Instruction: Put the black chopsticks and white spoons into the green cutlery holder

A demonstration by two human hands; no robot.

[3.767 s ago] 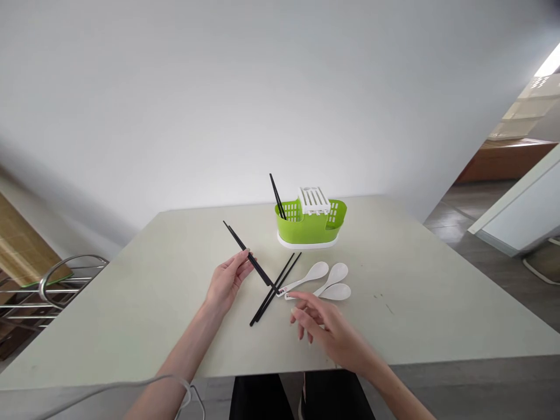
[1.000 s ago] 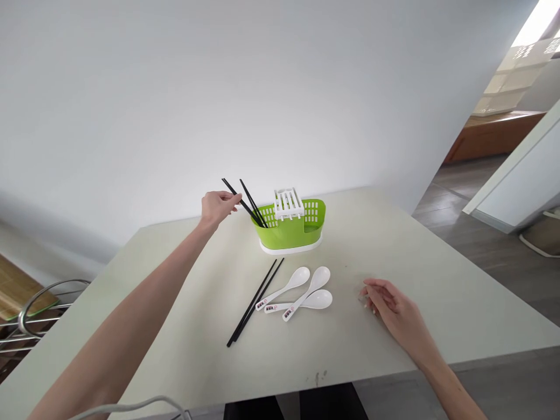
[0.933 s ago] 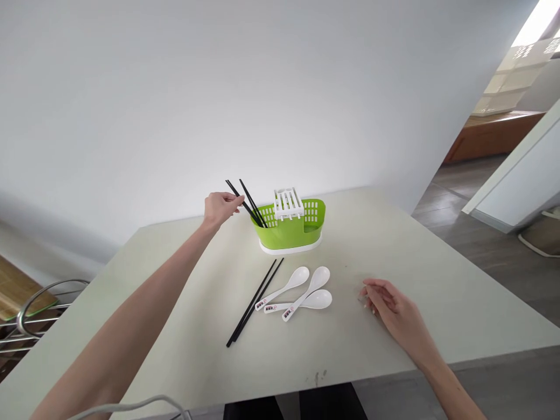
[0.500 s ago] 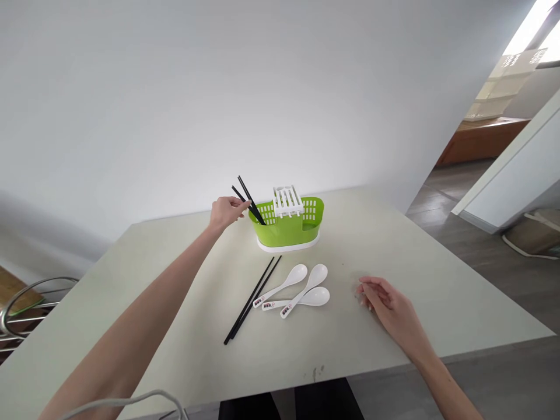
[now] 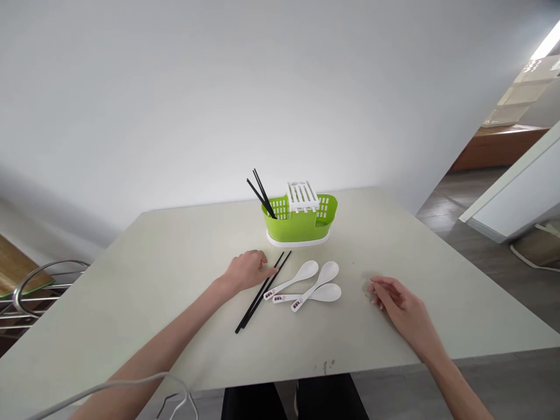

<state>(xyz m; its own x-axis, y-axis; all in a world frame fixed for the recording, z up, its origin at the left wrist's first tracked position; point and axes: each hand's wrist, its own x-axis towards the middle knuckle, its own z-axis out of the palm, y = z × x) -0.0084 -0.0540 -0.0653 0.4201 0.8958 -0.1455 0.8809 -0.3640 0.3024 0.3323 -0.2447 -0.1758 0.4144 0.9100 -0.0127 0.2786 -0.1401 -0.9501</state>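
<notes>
My left hand [image 5: 250, 270] is above a pair of black chopsticks [image 5: 252, 309] lying slantwise on the table, its thumb apart from the bent fingers and nothing held. Whether it touches the chopsticks I cannot tell. Loosely curved, my right hand [image 5: 400, 306] rests at the right side, holding nothing. Between the hands lie three white spoons [image 5: 328, 271], partly crossing one another, with printed handle ends. Behind them stands a green cutlery basket [image 5: 297, 227] with a white base and a white slotted piece [image 5: 303, 197] on its middle. More black chopsticks [image 5: 262, 195] lean in its left compartment.
The pale table [image 5: 188, 239] meets a white wall behind. A metal wire rack [image 5: 41, 291] stands past the left edge, and a grey cable [image 5: 131, 382] crosses over my left forearm. Dark marks [image 5: 326, 366] show near the front edge.
My left hand has let go of the chopsticks in the basket and come down toward the pair on the table. My right hand stays put. The view has shifted slightly left.
</notes>
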